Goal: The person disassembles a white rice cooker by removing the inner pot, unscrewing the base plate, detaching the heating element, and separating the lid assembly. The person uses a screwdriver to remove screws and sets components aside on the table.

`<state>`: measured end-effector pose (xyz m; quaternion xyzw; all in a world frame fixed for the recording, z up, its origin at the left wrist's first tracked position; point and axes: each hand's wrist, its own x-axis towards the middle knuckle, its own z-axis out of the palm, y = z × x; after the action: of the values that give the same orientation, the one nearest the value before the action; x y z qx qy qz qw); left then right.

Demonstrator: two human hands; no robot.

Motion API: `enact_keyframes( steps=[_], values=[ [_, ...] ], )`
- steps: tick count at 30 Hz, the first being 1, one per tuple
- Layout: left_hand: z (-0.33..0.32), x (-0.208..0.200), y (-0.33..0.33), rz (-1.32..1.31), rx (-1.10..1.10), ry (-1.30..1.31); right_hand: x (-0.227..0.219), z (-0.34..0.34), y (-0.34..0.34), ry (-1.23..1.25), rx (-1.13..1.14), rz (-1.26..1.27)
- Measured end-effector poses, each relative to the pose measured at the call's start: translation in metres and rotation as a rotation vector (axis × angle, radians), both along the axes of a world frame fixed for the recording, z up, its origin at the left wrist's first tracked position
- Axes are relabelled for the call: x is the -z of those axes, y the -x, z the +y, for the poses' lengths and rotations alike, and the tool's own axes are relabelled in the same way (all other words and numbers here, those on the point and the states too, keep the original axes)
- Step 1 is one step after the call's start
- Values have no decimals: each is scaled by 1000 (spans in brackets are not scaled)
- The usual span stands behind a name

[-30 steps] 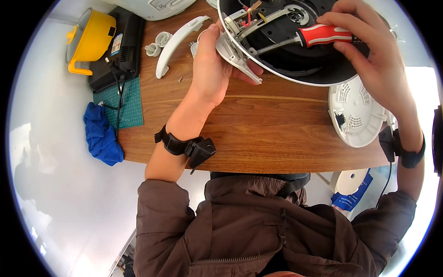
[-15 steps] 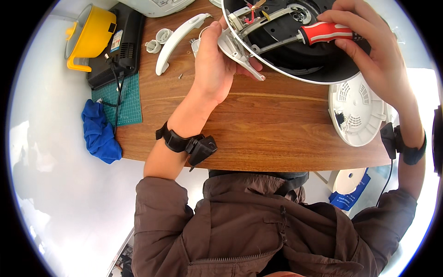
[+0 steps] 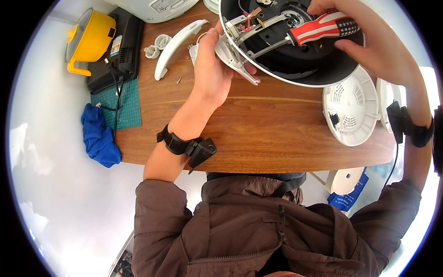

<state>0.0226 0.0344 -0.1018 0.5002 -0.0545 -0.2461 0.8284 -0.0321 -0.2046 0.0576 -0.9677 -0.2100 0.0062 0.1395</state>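
Note:
A round appliance body [image 3: 295, 85] with a white rim and dark inside is tilted at the top right, its metal brackets and wiring exposed. My left hand [image 3: 213, 69] is closed around the white plastic bracket [image 3: 230, 55] at its side, some fingers hidden behind it. In my right hand [image 3: 378, 51] is a screwdriver [image 3: 318, 31] with a red, white and dark star-patterned handle. The thumb and fingers sit loosely apart around the handle, its end against the palm. Its shaft points down-left into the body near the rim; the tip's contact is hard to make out.
A white vented cover [image 3: 353, 111] lies on the wooden table [image 3: 240, 134] at right. A curved white handle [image 3: 177, 46], small white caps [image 3: 159, 44] and a tiny screw [image 3: 179, 81] lie left. Beyond are a yellow pot [image 3: 97, 34], black device [image 3: 131, 51], green mat [image 3: 131, 106] and blue cloth [image 3: 98, 136].
My right hand's fingers have loosened and spread from the screwdriver handle, which has turned and shifted slightly left. The appliance body has tilted a little, showing more of its inside.

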Motion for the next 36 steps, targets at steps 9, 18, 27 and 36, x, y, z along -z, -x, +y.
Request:
enact_keyframes(
  steps=[9,18,27,36],
  values=[
    [3,1,-4,8,61,19,19,-40,-14,-220,-103,57],
    [4,1,-4,13,46,0,6,-17,-14,142,-79,56],
    [2,2,-5,64,49,7,7,-20,-19,111,-128,51],
    [6,10,-4,118,69,89,19,-11,-13,111,-290,-308]
  ],
)
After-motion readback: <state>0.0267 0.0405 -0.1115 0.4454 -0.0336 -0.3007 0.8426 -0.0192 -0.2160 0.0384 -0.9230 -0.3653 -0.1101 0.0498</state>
